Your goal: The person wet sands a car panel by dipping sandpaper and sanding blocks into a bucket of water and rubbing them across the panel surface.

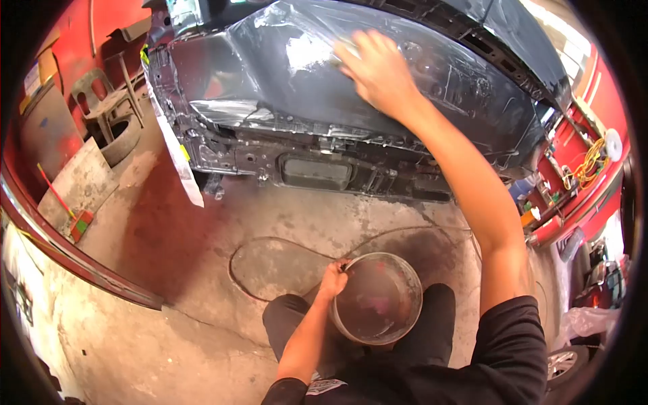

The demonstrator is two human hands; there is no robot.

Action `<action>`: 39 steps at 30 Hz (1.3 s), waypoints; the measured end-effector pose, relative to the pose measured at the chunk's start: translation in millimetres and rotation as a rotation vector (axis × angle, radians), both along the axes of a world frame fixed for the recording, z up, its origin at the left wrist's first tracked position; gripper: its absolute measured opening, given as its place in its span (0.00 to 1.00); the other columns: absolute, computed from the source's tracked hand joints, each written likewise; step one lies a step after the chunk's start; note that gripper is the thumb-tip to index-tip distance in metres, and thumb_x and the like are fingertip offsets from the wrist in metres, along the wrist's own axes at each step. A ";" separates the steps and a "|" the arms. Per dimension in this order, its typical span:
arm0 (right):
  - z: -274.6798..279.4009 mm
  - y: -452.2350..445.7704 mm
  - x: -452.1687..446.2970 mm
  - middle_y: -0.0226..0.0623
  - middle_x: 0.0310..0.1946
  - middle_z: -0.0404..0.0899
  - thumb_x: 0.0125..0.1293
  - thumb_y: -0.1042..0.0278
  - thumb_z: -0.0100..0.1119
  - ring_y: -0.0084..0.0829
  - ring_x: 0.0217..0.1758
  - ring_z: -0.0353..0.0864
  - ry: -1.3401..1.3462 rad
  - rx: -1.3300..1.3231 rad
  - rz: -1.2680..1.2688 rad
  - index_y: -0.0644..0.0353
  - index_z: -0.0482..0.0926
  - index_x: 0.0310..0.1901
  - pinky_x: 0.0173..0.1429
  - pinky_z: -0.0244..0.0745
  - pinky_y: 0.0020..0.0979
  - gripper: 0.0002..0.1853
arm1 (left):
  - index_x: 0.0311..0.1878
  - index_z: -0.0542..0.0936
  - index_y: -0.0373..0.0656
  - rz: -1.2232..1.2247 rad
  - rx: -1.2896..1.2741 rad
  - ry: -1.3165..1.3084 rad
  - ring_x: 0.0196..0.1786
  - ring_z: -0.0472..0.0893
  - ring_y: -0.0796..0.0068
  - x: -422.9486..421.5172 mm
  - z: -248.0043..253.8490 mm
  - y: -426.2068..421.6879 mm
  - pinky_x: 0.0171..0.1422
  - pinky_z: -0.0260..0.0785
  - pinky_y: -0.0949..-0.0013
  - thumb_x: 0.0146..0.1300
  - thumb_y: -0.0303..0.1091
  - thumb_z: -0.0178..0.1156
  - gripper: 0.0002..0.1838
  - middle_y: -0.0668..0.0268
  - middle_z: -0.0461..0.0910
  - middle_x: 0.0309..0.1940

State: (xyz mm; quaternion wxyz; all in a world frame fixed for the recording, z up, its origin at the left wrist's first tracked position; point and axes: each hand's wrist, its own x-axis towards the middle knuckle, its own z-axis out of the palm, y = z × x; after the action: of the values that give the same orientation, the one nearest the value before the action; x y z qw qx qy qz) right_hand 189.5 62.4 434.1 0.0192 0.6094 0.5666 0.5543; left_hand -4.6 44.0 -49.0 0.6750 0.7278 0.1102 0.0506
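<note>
While a hose (270,238) looped across the floor (202,331) and a chair (101,98) stood off left, the dark, glossy, pale-streaked car panel (297,91) lay ahead beneath the blurred right hand (379,75), whose grip couldn't be told; the left hand (332,279) clutched a bucket (410,291) at its rim. Shirt print (326,387) was unreadable.

One dark car panel (304,88), one right hand (378,74) over the panel, one left hand (333,280), one bucket (412,304) and one looped hose (270,238) below the panel, one chair (110,106) and one tyre (123,146) to its left, one wheel (563,364) to its lower right.
</note>
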 end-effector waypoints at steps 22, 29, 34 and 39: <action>-9.6 74.5 -16.5 0.43 0.46 0.76 0.63 0.67 0.70 0.45 0.53 0.76 -0.024 -0.014 0.066 0.56 0.80 0.54 0.53 0.72 0.46 0.18 | 0.58 0.85 0.36 0.018 0.061 0.081 0.49 0.88 0.62 -5.6 15.6 -0.5 0.57 0.76 0.62 0.61 0.28 0.68 0.21 0.51 0.90 0.47; -49.7 -51.6 -20.3 0.45 0.52 0.78 0.50 0.78 0.71 0.47 0.58 0.77 0.011 -0.127 -0.041 0.53 0.80 0.61 0.62 0.73 0.49 0.32 | 0.58 0.86 0.38 0.018 0.015 0.029 0.47 0.88 0.64 5.5 -10.5 -3.7 0.56 0.77 0.62 0.61 0.27 0.69 0.20 0.51 0.90 0.46; -32.7 32.0 -26.5 0.45 0.54 0.80 0.52 0.77 0.68 0.48 0.59 0.78 0.026 -0.154 0.000 0.54 0.82 0.59 0.62 0.75 0.46 0.28 | 0.56 0.87 0.37 0.013 0.029 0.094 0.50 0.88 0.62 1.5 -0.7 -2.3 0.57 0.77 0.62 0.61 0.28 0.70 0.19 0.49 0.90 0.47; -50.7 -63.1 -21.3 0.45 0.53 0.80 0.52 0.77 0.68 0.47 0.59 0.78 0.042 -0.154 0.018 0.55 0.83 0.56 0.61 0.75 0.46 0.25 | 0.54 0.88 0.42 0.060 0.072 -0.074 0.44 0.89 0.55 0.6 -12.0 -3.6 0.52 0.77 0.58 0.58 0.31 0.69 0.19 0.49 0.89 0.39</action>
State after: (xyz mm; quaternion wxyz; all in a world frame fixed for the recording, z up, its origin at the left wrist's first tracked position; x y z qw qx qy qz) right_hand 168.2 -0.7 383.5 0.0494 0.6125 0.6133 0.4963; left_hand -4.1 40.4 -61.0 0.6502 0.7456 0.1051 0.1015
